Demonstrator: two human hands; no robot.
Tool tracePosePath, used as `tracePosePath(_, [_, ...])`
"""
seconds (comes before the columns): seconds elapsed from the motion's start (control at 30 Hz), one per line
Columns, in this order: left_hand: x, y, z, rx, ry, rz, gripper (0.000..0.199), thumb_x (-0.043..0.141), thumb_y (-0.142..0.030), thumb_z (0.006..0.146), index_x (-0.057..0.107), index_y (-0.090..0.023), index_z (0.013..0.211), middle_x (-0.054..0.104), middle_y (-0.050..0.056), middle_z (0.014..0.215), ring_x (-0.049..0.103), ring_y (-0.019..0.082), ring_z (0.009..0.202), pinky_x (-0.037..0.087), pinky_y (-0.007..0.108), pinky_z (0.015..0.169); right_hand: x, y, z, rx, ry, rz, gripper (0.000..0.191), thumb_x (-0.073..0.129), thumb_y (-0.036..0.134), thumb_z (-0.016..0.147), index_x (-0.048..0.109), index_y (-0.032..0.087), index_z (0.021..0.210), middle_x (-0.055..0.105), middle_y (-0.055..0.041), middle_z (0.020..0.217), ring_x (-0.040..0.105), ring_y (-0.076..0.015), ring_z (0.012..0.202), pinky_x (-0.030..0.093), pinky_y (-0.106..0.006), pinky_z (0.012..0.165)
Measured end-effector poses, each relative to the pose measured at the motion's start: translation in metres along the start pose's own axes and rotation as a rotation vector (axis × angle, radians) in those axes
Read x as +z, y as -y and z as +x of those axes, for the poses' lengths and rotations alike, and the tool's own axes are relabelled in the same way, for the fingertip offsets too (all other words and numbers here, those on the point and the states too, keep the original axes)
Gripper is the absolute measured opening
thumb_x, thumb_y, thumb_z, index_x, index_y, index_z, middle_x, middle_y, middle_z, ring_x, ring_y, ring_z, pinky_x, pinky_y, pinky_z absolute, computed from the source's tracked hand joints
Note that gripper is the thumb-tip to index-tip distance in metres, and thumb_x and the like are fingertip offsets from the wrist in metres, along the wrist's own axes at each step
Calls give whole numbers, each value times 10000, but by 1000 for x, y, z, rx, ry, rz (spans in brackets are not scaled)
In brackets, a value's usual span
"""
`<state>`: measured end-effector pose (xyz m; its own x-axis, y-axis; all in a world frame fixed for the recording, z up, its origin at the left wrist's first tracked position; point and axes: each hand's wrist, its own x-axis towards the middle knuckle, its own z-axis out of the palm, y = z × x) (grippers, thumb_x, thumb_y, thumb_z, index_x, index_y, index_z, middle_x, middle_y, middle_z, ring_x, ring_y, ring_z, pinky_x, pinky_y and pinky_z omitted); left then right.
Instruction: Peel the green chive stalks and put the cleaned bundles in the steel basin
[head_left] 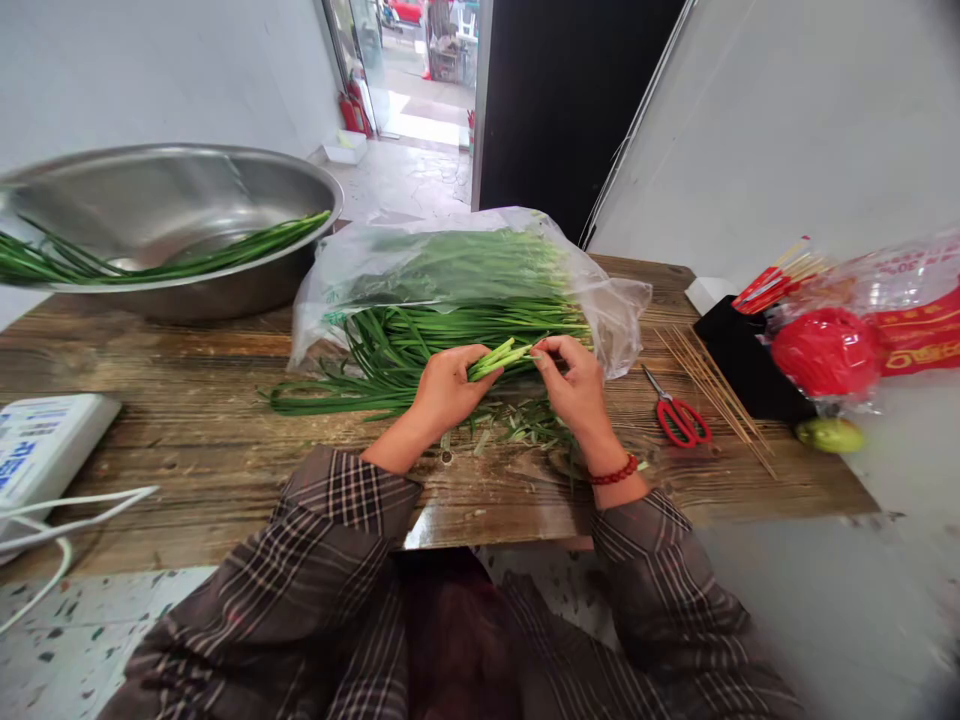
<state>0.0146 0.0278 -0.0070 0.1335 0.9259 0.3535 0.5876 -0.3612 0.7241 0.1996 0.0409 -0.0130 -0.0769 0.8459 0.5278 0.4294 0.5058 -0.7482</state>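
My left hand is wrapped round a small bunch of green chives, their pale stem ends pointing right. At those ends, my right hand pinches with thumb and forefinger; it wears a red bead bracelet on the wrist. Behind both hands lies a large pile of chives, partly inside a clear plastic bag. Loose trimmed scraps are scattered on the wood below my hands.
On the wooden table, a steel basin holding chives stands at the back left. A white device with cables is at the left. Red scissors, thin sticks and a black box lie to the right.
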Motion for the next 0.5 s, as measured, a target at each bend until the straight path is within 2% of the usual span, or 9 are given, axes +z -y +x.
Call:
tracePosePath(0.1, [0,1,0,9,21,-15,219,576,-319,824,644,-151,700,624,-10,660,533,131,644,359,242,616,4,-7,1,159,-71,149,208,536,395,883,582,203,821,610,4,741,547,-123,676,444,-261,626])
tracePosePath(0.17, [-1,-1,0,-22,34,-70,244,562,-318,833,639,-152,673,637,-2,652,544,130,627,373,240,607,5,-11,2,282,-159,308,236,504,431,891,546,205,834,591,14,721,541,-106,628,427,-228,553])
tracePosePath(0.23, [-4,-3,0,-63,40,-123,249,551,-313,840,645,-150,676,652,6,651,553,127,603,392,239,604,4,-12,3,352,-193,419,247,491,444,891,539,204,855,597,13,728,546,-94,612,417,-207,518])
tracePosePath(0.33, [-6,-5,0,-88,54,-163,232,547,-302,842,658,-145,711,672,20,663,563,123,575,412,239,601,6,-8,2,348,-65,482,221,558,408,849,561,210,949,637,0,783,594,-104,666,460,-216,553])
tracePosePath(0.43, [-5,-6,-1,-70,69,-187,208,549,-294,836,654,-147,734,688,27,693,579,126,591,430,234,601,12,-1,-2,259,82,463,339,646,354,789,532,239,1087,656,-4,844,631,-131,748,523,-263,646])
tracePosePath(0.5, [-3,-5,-1,-55,81,-177,186,554,-284,826,650,-151,737,685,22,692,585,130,608,434,231,605,16,2,-4,205,103,416,412,675,338,772,507,248,1138,651,-7,871,635,-139,765,542,-285,694])
